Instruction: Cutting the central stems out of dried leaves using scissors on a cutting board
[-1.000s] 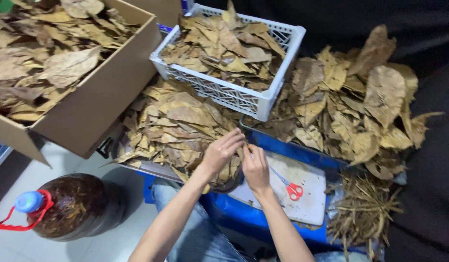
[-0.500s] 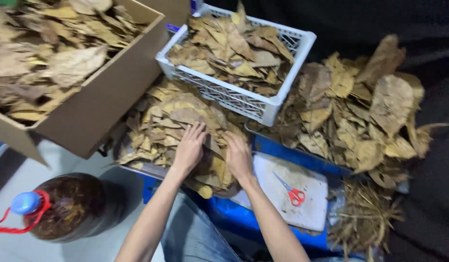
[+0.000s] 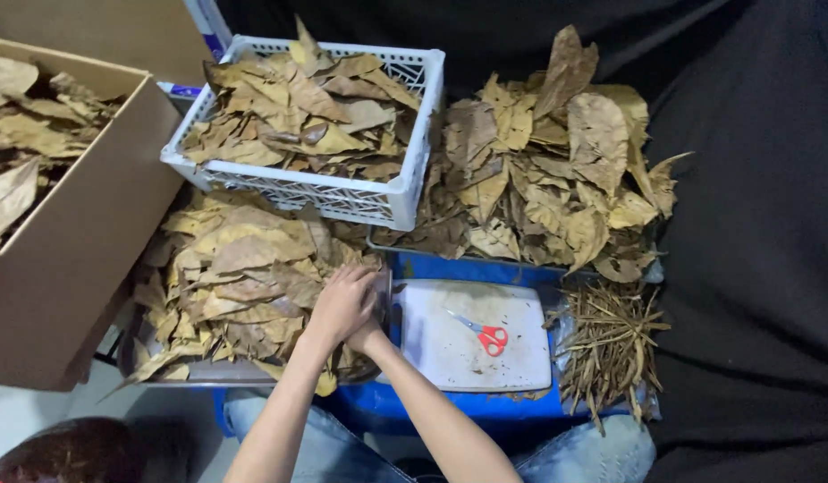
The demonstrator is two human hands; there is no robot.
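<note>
While both hands press together on the pile of dry brown leaves [image 3: 244, 277] in the metal tray [image 3: 137, 358], the left hand [image 3: 342, 304] covers the right hand [image 3: 371, 335], grip hidden; pressing evenly seems wise.

Pile of dry brown leaves [image 3: 240, 286], flat, overlapping, heaped on a tray below the white basket

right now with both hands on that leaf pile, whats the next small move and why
Probably lift a small bunch off the edge of the pile of dry leaves and bring it over the white cutting board. The left hand lies flat on the pile, with the right hand tucked under it, and the board holds only the red scissors.
</note>
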